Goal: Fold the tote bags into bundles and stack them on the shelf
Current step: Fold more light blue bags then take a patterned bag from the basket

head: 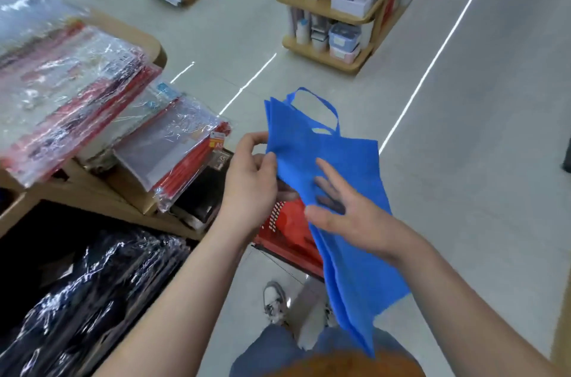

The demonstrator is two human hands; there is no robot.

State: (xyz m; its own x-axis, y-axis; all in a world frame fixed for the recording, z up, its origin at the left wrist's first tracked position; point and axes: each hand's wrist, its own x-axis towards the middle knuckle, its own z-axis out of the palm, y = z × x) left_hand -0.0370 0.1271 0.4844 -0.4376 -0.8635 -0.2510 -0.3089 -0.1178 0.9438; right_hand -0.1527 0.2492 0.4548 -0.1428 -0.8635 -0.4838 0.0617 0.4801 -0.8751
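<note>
Mostly hidden behind blue tote bag (349,160), red basket (284,234).

Red perforated plastic basket (285,233) mostly hidden behind blue non-woven fabric tote bag (349,157); right hand (352,219) fingers blurred against bag; left hand (250,182) fingertips lost behind bag edge.

Outfit's pretty plain tbh: an orange fabric top (340,366) just peeking in at the bottom edge, blue denim jeans (268,352) below it, and a grey-and-white lace-up sneaker (273,302) with pale laces. The second shoe's mostly hidden. Arms are bare from the left hand (251,182) and right hand (349,216) right back to the frame edge.
</note>
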